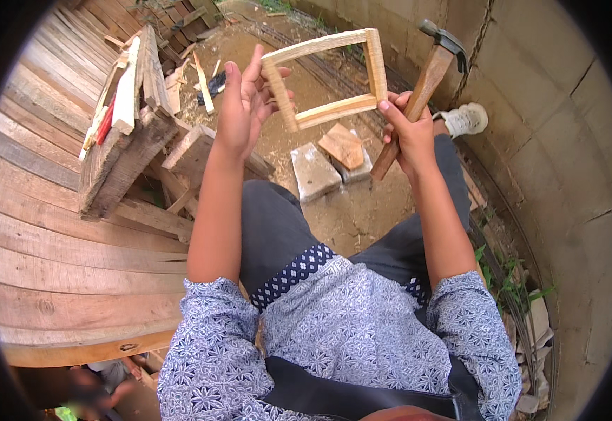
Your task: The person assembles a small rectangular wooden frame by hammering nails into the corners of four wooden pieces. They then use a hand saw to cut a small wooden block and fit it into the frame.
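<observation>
A small rectangular frame [334, 109] of pale wood strips is held up in front of me, slightly tilted. My right hand [412, 133] pinches its lower right corner between thumb and fingers. That same hand also grips a claw hammer [430, 83] by its brown wooden handle, with the dark metal head pointing up and to the right. At the frame's left side is my left hand [245, 105], fingers spread and thumb standing apart. Some of its fingertips show behind the left strip, which looks a little blurred; whether they press on it I cannot tell.
Below the frame, a wood offcut [343, 146] rests on concrete blocks [315, 172]. To the left, a rough wooden bench [127, 151] carries wood strips and something red, beside a plank wall [60, 245]. A block wall [544, 126] curves along the right. Another person [113, 375] shows at lower left.
</observation>
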Tool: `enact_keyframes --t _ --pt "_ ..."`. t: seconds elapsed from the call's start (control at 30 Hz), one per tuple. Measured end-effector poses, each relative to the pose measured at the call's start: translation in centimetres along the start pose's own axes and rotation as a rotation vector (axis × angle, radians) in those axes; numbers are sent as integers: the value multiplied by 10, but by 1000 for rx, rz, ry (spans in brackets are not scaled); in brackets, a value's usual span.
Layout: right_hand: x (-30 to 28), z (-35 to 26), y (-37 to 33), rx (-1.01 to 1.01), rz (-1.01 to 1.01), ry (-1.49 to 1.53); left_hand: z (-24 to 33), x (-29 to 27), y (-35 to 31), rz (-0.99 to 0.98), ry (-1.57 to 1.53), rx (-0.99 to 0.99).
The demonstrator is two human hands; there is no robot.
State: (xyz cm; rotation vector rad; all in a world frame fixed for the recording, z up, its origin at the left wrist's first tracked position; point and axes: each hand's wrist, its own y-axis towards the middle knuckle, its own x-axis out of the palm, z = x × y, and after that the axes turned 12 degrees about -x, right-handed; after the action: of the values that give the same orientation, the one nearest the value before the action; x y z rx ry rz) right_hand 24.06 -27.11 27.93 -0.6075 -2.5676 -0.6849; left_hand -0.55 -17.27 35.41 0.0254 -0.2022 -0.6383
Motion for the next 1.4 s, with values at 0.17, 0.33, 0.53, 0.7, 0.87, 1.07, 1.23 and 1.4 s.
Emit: enact_keyframes --t 0.17,0.33,0.53,0.7,0.87,1.07,1.23,1.4 --pt "-4 -6 42 -48 70 -15 -17 -1 31 8 -238 18" --pt "-13 1 48 -23 68 -14 -32 7 35 5 -261 17" --pt "-20 1 44 -26 39 -73 -37 -1 42 141 -41 -23" --pt "-34 8 55 -15 -88 -235 -43 -12 64 269 825 222" --pt "-58 47 79 73 -232 -520 -104 -24 110 -46 795 -133" --pt "-95 103 76 148 -206 -797 -238 -44 122 169 370 -281" --pt "-130 137 28 322 -21 -730 -332 -69 102 291 383 -262" --pt "-142 147 17 380 -5 -608 -345 -75 107 310 400 -271"
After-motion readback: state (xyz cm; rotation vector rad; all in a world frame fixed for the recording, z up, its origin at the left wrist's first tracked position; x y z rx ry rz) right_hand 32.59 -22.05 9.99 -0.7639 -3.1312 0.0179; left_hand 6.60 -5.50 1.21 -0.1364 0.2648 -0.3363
